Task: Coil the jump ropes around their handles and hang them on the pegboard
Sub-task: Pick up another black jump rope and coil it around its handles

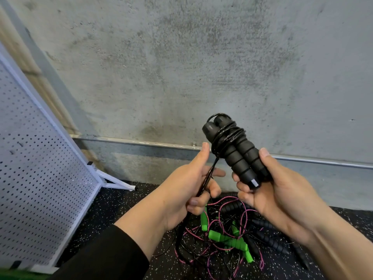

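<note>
Nearest the camera, two forearms reached forward, the left one in a black sleeve point(105, 257). Her or his right hand point(268, 190) was curled round the lower ends of a pair of black foam handles point(240, 154), held side by side in front of the concrete wall point(181, 57). Their long axis ran on a slant, the gripped butts low and to the right, the capped tops pointing up, left and away toward the wall. Several turns of thin black cord point(224, 136) were wound around the upper part of the pair, with a small loop standing above the caps. From those turns the cord ran down and left into the left hand point(193, 182), which pinched it between thumb and curled fingers, thumb pointing up.

Below the hands, on the dark speckled floor point(125, 209), lay a tangled heap of other ropes point(222, 235): bright green handles point(228, 239), a pink-and-black braided cord point(230, 199), and more black ribbed handles point(268, 239) toward the right.

Off to the left stood a white pegboard point(40, 178) on a white frame, leaning in the wide-angle view, its foot near the wall.
</note>
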A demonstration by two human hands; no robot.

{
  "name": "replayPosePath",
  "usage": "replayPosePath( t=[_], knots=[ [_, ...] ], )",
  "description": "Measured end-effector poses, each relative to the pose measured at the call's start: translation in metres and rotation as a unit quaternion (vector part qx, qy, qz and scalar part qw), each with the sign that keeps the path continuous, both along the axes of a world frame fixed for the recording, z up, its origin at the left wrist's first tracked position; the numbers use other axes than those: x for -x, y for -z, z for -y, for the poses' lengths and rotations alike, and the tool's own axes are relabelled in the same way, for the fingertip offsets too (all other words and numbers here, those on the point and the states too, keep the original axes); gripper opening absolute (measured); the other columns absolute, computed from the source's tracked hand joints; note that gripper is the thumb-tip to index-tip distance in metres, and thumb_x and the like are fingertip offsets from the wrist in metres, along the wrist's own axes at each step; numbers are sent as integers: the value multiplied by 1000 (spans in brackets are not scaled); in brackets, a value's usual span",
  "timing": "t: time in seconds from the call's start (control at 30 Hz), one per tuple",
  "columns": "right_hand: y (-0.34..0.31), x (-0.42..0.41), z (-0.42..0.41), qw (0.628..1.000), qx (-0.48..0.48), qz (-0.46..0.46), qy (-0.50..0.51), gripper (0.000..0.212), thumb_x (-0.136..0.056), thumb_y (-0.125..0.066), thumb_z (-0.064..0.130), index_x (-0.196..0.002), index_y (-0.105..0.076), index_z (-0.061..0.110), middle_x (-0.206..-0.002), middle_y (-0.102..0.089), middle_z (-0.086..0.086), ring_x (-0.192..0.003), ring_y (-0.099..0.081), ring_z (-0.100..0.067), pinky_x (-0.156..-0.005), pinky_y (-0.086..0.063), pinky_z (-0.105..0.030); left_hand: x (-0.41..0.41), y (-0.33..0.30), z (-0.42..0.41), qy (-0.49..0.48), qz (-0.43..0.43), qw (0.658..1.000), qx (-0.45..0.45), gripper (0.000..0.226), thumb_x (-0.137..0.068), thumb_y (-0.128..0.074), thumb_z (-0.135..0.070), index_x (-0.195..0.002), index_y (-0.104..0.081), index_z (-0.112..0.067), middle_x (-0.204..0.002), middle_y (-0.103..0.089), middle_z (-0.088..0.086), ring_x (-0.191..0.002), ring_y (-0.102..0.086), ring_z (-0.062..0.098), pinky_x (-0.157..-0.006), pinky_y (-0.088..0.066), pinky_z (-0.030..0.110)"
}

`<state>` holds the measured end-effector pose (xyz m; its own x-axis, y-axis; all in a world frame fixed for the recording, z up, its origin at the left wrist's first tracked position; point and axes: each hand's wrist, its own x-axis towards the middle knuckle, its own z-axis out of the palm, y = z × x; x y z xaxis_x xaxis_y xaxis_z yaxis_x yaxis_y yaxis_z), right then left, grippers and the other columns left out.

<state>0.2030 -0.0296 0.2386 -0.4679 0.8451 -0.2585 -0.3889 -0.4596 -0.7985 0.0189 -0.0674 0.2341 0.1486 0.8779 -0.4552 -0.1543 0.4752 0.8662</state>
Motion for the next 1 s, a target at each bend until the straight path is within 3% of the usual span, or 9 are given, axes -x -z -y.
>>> replayPosePath(
  t=[0.2, 0.37, 0.47, 0.53, 0.6, 0.73, 0.87, 0.93, 1.0],
  knots=[
    [6, -1, -1, 966, -152, 201, 62, 26, -101, -51, 40, -117, -68, 28, -90, -62, -8, -70, -52, -19, -62, -50, -34, -6, -1, 2, 13, -6, 1000, 26, 95, -82, -31, -89, -126, -61, -10, -69, -52, 2, -47, -16, 9, -43, -13, 23],
    [8, 1, 2, 854, -326, 405, 34, 26, -101, -55, 33, -117, -57, 53, -69, -65, 20, -56, -55, 4, -54, -40, -8, -4, 1, -1, -5, 11, 999, 37, 102, -81, -32, -90, -130, -58, -5, -67, -50, 0, -48, -16, 9, -42, -13, 22],
    [9, 6, 5, 819, -352, 452, 27, 36, -97, -61, 35, -124, -54, 57, -91, -68, 22, -78, -59, 11, -66, -40, -5, -3, 3, -2, -6, 20, 999, 39, 106, -79, -32, -91, -129, -56, -1, -68, -50, -1, -50, -15, 8, -41, -14, 20],
    [13, 6, 5, 797, -372, 476, 21, 44, -94, -64, 38, -134, -54, 55, -105, -65, 15, -91, -59, 4, -75, -40, -6, -3, 5, -2, -11, 32, 999, 39, 100, -79, -33, -91, -124, -58, -6, -69, -49, -2, -50, -15, 7, -40, -14, 19],
    [16, 6, 5, 781, -391, 486, 16, 48, -92, -67, 39, -135, -54, 54, -101, -59, 12, -94, -57, -1, -81, -38, -9, -4, 6, -3, -18, 58, 997, 37, 90, -79, -34, -91, -114, -63, -13, -70, -47, -2, -49, -15, 7, -40, -13, 19],
    [21, 8, 8, 726, -450, 520, 13, 53, -83, -68, 47, -135, -57, 51, -103, -52, 13, -105, -53, -15, -98, -44, -35, -7, 7, -1, -30, 107, 993, 40, 77, -76, -37, -92, -100, -66, -25, -70, -45, -2, -50, -14, 7, -44, -8, 21],
    [17, 6, 12, 723, -454, 521, -14, 61, -77, -61, 60, -137, -51, 56, -111, -50, 14, -110, -50, -8, -99, -45, -34, -6, 5, -1, -58, 110, 992, 37, 64, -80, -47, -84, -78, -61, -22, -65, -41, -2, -45, -16, 7, -41, -10, 20],
    [13, 5, 14, 770, -418, 481, -17, 66, -76, -58, 69, -139, -43, 58, -115, -52, 20, -100, -55, 1, -92, -47, -25, -5, 3, -2, -72, 111, 991, 26, 61, -82, -49, -81, -73, -57, -21, -63, -39, -2, -44, -16, 7, -39, -10, 20],
    [9, 6, 14, 850, -316, 421, 20, 73, -72, -49, 76, -141, -39, 51, -111, -63, 13, -77, -62, -3, -77, -54, -27, -3, 1, -3, -79, 117, 990, 16, 59, -82, -51, -79, -71, -58, -23, -62, -37, -3, -47, -14, 8, -41, -9, 21]
  ],
)
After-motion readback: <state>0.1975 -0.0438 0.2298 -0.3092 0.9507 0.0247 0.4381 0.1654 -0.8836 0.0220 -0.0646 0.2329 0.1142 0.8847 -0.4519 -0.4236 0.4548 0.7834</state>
